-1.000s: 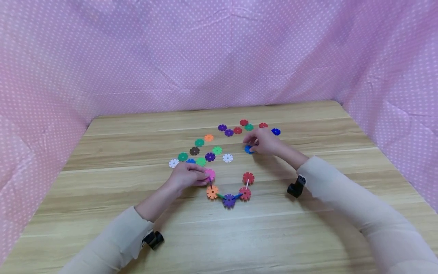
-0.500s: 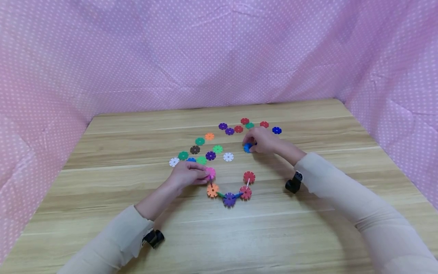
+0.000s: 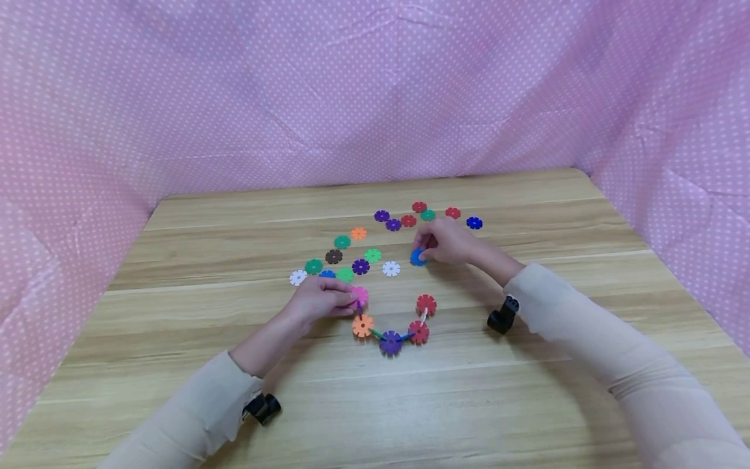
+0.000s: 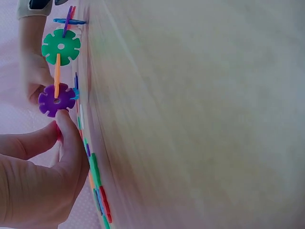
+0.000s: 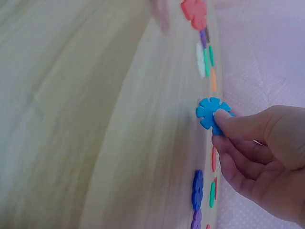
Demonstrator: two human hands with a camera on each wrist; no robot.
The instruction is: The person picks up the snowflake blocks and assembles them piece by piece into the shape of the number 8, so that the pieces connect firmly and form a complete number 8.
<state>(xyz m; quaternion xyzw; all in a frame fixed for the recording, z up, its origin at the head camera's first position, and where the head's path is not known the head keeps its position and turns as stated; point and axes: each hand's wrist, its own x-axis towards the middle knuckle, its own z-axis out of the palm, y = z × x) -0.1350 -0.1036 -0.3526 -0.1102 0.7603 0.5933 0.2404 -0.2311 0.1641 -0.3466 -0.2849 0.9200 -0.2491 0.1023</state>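
In the head view my left hand pinches a pink notched plastic disc between thumb and fingers. That disc ends a U-shaped chain of slotted discs, running through an orange disc, a purple disc and a lower red disc to an upper red disc. Thin edge-on discs link them. My right hand pinches a blue disc, held apart from the chain's red end. The right wrist view shows the thumb across the blue disc. In the left wrist view, fingers mostly hide the pink disc.
Loose discs lie on the wooden table beyond the chain, among them a white disc, a brown disc and a dark blue disc. A pink dotted cloth hangs behind and at both sides.
The blue disc in my right hand has moved slightly left and turned more toward the head camera. The chain's lower part has shifted a little left. My left hand keeps its pinch, nearly still.
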